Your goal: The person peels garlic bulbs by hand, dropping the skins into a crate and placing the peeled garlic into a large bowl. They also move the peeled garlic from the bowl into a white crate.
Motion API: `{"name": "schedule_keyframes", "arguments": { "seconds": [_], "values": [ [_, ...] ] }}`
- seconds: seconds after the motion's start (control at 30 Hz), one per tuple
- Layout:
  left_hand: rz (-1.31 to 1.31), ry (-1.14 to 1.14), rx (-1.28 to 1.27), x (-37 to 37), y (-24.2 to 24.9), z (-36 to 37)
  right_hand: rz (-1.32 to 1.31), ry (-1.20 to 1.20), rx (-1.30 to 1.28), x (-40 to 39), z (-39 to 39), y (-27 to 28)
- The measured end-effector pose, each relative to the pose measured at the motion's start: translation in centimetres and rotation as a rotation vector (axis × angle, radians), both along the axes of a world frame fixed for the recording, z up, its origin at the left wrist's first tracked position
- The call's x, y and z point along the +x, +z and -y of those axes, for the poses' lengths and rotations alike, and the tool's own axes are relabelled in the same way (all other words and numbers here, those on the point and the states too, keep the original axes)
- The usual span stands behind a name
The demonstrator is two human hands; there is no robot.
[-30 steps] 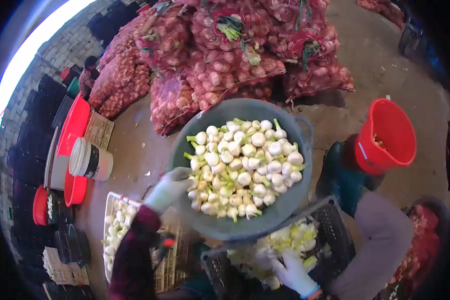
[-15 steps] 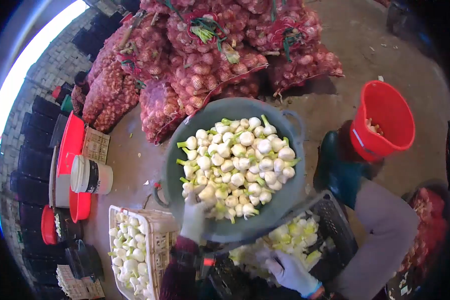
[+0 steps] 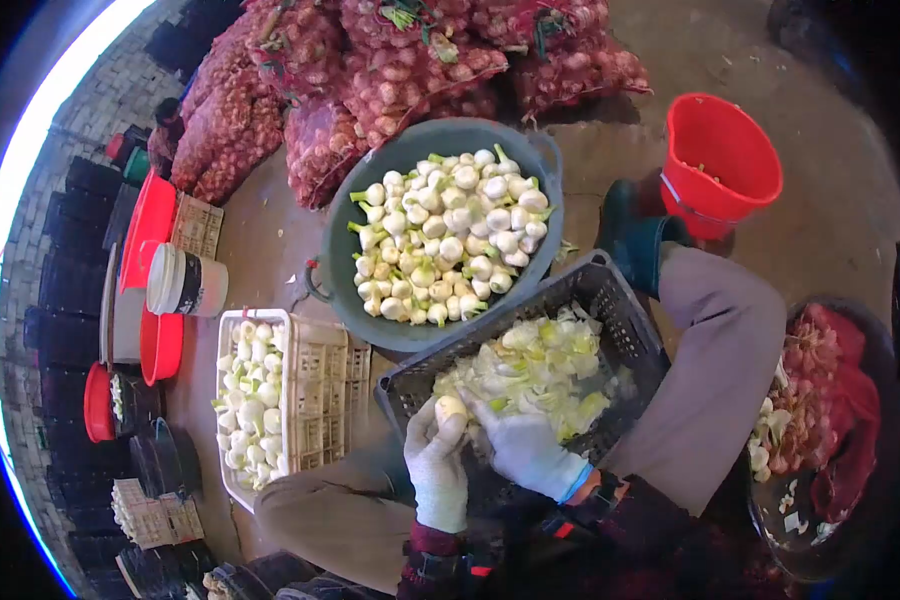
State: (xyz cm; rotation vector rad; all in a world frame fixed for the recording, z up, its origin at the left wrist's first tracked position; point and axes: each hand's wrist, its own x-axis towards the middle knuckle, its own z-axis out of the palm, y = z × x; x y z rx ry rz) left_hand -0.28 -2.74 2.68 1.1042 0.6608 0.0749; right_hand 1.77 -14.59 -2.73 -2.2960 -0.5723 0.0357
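Observation:
My left hand, in a pale glove, is closed around a white bulb. Beside it, my right hand, gloved too, has its fingertips close to that bulb; whether they hold anything is too small to tell. Both hands are over the near left part of a black crate that holds pale green and white peelings. Beyond the crate stands a big grey-green tub full of white bulbs with short green stems.
White crate of bulbs at left; red bucket at upper right. Mesh sacks of bulbs lie at the back. Red basins and a white bucket stand far left. A dark tub with a red net is at right.
My left hand has moved from the tub to the black crate and now holds a bulb. My right hand has come up beside it. The view has shifted downward, showing more of the crate and legs.

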Motion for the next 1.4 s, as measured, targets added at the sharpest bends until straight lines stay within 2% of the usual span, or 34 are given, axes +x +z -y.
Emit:
{"name": "schedule_keyframes", "arguments": {
  "seconds": [0.1, 0.17, 0.2, 0.27, 0.3, 0.37, 0.4, 0.43, 0.5, 0.53, 0.57, 0.63, 0.67, 0.7, 0.77, 0.8, 0.83, 0.9, 0.93, 0.97, 1.03, 1.1, 1.17, 1.23, 1.3, 1.4],
  "values": [
    [-0.069, 0.038, 0.081, -0.7, -0.5, 0.7, -0.031, 0.045, -0.019, -0.5, 0.3, -0.3],
    [-0.024, 0.037, 0.100, -1.0, -0.9, 0.5, -0.240, 0.103, 0.016, -0.4, 0.9, 0.3],
    [-0.014, -0.009, 0.092, -1.1, -1.2, 0.0, -0.249, 0.099, 0.014, -0.5, 0.8, -0.3],
    [-0.008, -0.038, 0.149, -1.2, -1.3, 0.0, -0.352, -0.109, 0.479, -0.3, 0.4, -1.2],
    [0.005, -0.065, 0.206, -1.1, -1.3, -0.1, -0.351, -0.111, 0.480, 0.3, 0.8, -1.6],
    [-0.057, -0.103, 0.152, -1.4, -1.1, -0.7, -1.071, 0.090, 0.673, 2.2, 2.8, -1.7],
    [-0.115, -0.139, 0.096, -1.3, -1.0, -0.9, -0.680, 0.112, 0.592, 2.5, 3.5, -2.4],
    [-0.103, -0.141, 0.093, -1.1, -1.0, -0.8, -0.668, 0.111, 0.587, 2.9, 3.9, -1.2],
    [-0.119, -0.128, 0.054, -0.9, -1.0, -0.4, -0.360, 0.116, 0.133, 3.0, 4.9, 2.3],
    [-0.132, -0.148, 0.078, -0.9, -1.0, 0.0, -0.175, 0.149, 0.235, 2.7, 4.3, 1.0],
    [-0.128, -0.153, 0.078, -0.8, -0.8, -0.2, -0.170, 0.144, 0.234, 2.6, 3.9, 0.1],
    [-0.144, -0.201, 0.065, -0.5, -0.2, -0.7, -0.409, 0.142, 0.250, 3.0, 3.4, -1.1],
    [-0.129, -0.204, 0.010, -0.1, 0.4, -1.0, -0.384, 0.066, 0.497, 3.2, 3.1, -1.5],
    [-0.129, -0.199, 0.012, 0.1, 0.3, -1.5, -0.385, 0.072, 0.499, 3.1, 3.0, -1.8],
    [0.029, -0.262, -0.008, 0.1, -0.5, -2.6, -0.934, -0.062, 0.941, 3.2, 3.1, -1.3],
    [-0.039, -0.191, 0.262, -0.4, -1.5, -2.5, -0.905, -0.191, 0.935, 3.0, 2.8, -0.6],
    [-0.154, -0.169, 0.389, -0.4, -0.7, -1.8, -0.905, -0.183, 0.929, 3.2, 2.4, -1.0],
    [-0.178, -0.191, 0.236, -1.9, -2.3, -1.0, -0.570, -0.114, 0.554, 3.1, 1.6, -2.3],
    [-0.187, -0.166, 0.184, -2.0, -2.9, 0.1, -0.770, -0.085, 0.558, 3.6, 1.4, 0.4],
    [-0.182, -0.146, 0.265, -1.5, -2.3, 1.4, -0.785, -0.081, 0.549, 3.4, 0.9, 0.1],
    [-0.140, -0.191, 0.367, -1.5, -4.8, 0.5, -0.382, 0.006, 0.298, 3.0, 0.4, -0.9],
    [-0.219, -0.183, 0.270, -1.8, -4.9, -0.1, -0.358, 0.010, 0.308, 3.0, 0.5, -1.4],
    [-0.335, -0.134, 0.164, -1.4, -4.7, -0.7, -0.584, 0.007, 0.274, 3.6, 0.8, -1.5],
    [-0.273, -0.101, 0.072, -1.6, -2.8, -0.8, -0.531, -0.051, 0.310, 3.5, 1.6, -2.6],
    [-0.244, -0.092, 0.020, -2.1, -2.6, -0.3, -0.453, -0.225, 0.359, 3.3, 1.3, -4.4],
    [-0.184, -0.094, -0.063, -2.3, -1.6, 0.5, -0.484, -0.294, 0.353, 3.1, 2.1, -5.7]
  ]
}}
